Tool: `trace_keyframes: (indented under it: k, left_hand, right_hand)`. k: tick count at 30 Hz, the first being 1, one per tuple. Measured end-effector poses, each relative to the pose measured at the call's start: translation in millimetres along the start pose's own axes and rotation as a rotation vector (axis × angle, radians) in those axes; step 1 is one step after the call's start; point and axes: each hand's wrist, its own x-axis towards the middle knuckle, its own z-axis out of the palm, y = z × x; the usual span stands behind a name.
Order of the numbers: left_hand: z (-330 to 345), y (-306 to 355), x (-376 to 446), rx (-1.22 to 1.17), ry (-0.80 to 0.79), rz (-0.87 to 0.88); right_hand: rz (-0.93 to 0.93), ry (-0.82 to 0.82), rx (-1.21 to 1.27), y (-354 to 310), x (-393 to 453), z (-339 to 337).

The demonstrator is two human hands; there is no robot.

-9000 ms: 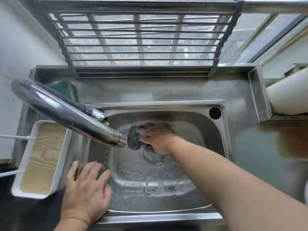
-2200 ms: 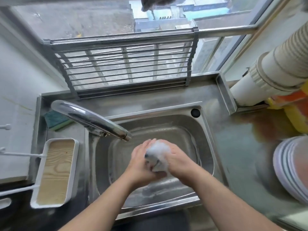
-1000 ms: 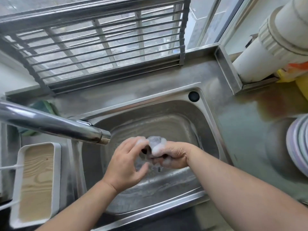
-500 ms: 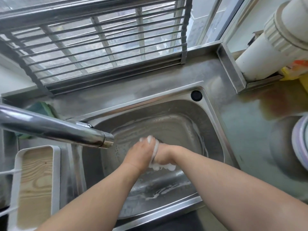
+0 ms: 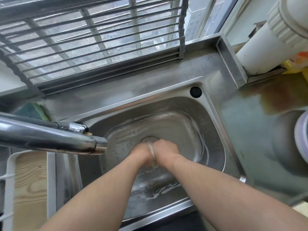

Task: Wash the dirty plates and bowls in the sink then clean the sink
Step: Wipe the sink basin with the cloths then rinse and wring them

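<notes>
The steel sink (image 5: pixel 215 117) is wet, with streaks of foam (image 5: pixel 166 190) on its floor and right wall. My left hand (image 5: pixel 141 152) and my right hand (image 5: pixel 166 150) are pressed together low in the basin, just in front of the drain (image 5: pixel 150 139). They squeeze a soapy scrubber (image 5: pixel 152 151) between them; only a thin wet sliver of it shows, and my fingers curl down out of sight. A stack of plates (image 5: pixel 301 135) stands on the counter at the far right edge.
The faucet spout (image 5: pixel 50 139) reaches in from the left, its tip close to my left hand. A green sponge (image 5: pixel 31 110) lies behind it. A white tray with a wooden bottom (image 5: pixel 30 189) sits left of the sink. A roll-up rack (image 5: pixel 100 39) and a white pipe (image 5: pixel 275 39) stand behind.
My hands have closed together and sunk toward the drain. The white foam lump visible between them a second ago is almost entirely hidden now.
</notes>
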Motion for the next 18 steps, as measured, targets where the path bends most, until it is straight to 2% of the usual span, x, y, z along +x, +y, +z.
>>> trace_keyframes:
  k: [3,7,11,15,18]
  left_hand:
    - [-1,-8,8,-0.027,-0.152,-0.052]
    - [-9,-19,10,-0.195,-0.359,-0.073]
    - [-14,-25,5,-0.369,-0.393,-0.122]
    - [0,-22,-4,-0.679,-0.299,-0.129]
    - [24,-24,-5,-0.874,0.003,-0.08]
  right_hand:
    - [-0.033,-0.012,-0.053,2,-3,-5]
    - [-0.116,0.019,-0.078,6,-7,-5]
    - [-0.213,0.05,-0.049,6,-13,-2]
    - [-0.289,0.029,-0.06,11,-17,-7]
    - [-0.191,-0.032,-0.029,15,-14,-17]
